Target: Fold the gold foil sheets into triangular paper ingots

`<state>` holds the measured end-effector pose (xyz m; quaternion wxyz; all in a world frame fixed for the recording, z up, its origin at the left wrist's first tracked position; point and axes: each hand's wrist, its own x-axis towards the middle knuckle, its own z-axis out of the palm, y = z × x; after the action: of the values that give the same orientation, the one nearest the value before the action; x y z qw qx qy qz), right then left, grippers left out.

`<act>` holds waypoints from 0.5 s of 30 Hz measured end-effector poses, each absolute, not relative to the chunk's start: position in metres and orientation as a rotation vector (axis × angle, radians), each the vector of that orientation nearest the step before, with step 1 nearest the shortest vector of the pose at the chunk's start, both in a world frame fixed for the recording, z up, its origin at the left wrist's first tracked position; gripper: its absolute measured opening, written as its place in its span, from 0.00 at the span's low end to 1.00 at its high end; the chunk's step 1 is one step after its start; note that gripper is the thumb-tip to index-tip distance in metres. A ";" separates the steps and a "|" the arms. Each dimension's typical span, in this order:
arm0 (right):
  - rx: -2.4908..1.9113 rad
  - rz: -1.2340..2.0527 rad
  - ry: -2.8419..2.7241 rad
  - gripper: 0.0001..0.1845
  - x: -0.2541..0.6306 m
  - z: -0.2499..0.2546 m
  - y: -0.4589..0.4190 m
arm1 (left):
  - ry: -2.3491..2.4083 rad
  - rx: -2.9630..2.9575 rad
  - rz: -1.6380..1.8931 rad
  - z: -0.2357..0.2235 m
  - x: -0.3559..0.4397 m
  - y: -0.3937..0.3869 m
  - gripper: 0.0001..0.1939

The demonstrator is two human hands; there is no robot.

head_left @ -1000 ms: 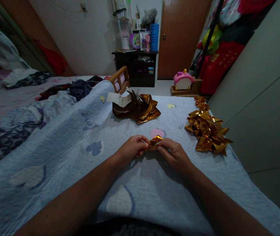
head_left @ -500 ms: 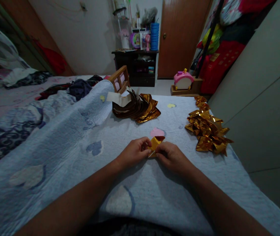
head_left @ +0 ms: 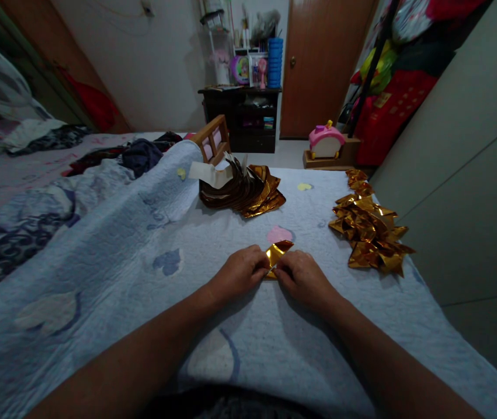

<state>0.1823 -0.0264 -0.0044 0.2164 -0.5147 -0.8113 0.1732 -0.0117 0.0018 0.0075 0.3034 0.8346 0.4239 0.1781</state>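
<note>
Between my hands is a partly folded sheet of gold foil paper (head_left: 276, 251), shiny on its upper face, just above or on the light blue quilt (head_left: 213, 244). My left hand (head_left: 245, 269) pinches its left side, fingers curled and thumb pressed in. On the right side, my right hand (head_left: 302, 273) grips the paper with bent fingers and thumb. The fingers cover much of the lower part of the sheet. Beyond the hands lies a fanned stack of gold foil sheets (head_left: 244, 189). To the right is a pile of folded gold foil pieces (head_left: 368, 230).
A crumpled heap of clothes (head_left: 141, 157) lies at the left. At the quilt's far edge stand a small wooden rail (head_left: 211, 139) and a pink toy (head_left: 326, 142). A pale cabinet (head_left: 462, 174) runs along the right, and a dark shelf unit (head_left: 240, 119) stands farther back.
My left fingers have closed in further on the paper's left side. The foil has shifted in angle and now reflects brightly. The stack and the folded pile stay put.
</note>
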 end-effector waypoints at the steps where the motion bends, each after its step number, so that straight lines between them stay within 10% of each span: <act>1: -1.442 0.466 -2.255 0.08 0.181 -0.004 -0.026 | 1.121 2.215 0.451 0.008 -0.011 0.002 0.06; 15: -1.644 0.441 -2.249 0.08 0.174 0.005 -0.026 | 1.077 2.225 0.385 0.010 -0.015 0.002 0.03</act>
<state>0.1741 -0.0261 0.0049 0.1596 -0.5754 -0.7872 0.1545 -0.0146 0.0024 0.0102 0.3144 0.8443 0.4087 0.1460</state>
